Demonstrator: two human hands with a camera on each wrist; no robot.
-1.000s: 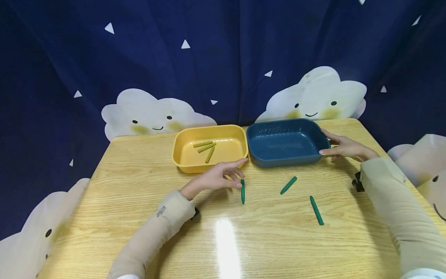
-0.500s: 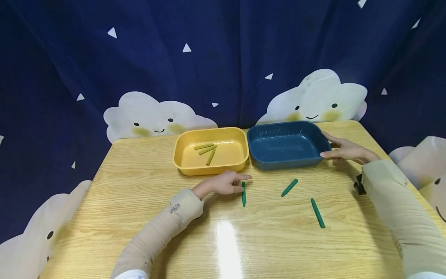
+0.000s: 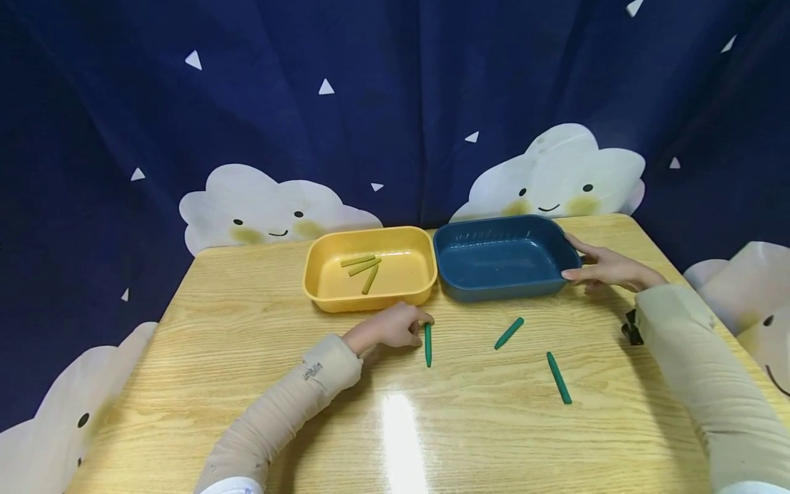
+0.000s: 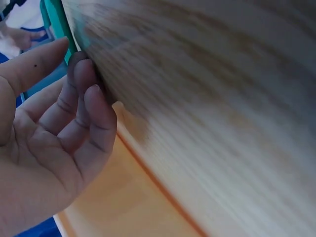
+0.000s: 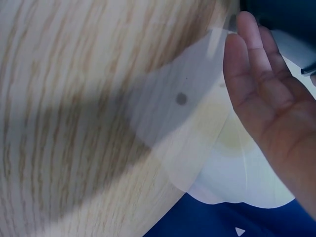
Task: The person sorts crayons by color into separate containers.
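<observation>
My left hand [image 3: 398, 325] is at the near end of the yellow tub, its thumb and index finger pinching the top end of a green crayon [image 3: 428, 348] that lies on the table. In the left wrist view the thumb tip overlaps the green crayon [image 4: 60, 22], and the other fingers are curled close over the wood. My right hand [image 3: 607, 267] holds the right end of a dark blue tub [image 3: 509, 293], thumb on the front rim and index finger farther back. In the right wrist view its other fingers [image 5: 247, 54] reach under the tub's outer wall.
Two more green crayons, one slanted [image 3: 509, 333] and one nearer me [image 3: 559, 377], lie in front of the blue tub. The yellow tub [image 3: 370, 304] holds 3 olive-yellow crayons [image 3: 364, 266] and stands against the blue one. A dark blue curtain [image 3: 395, 103] hangs behind the table.
My left hand has dropped from the yellow tub's front rim to the green crayon, and its outstretched index finger has curled in over it. The right hand stays on the blue tub.
</observation>
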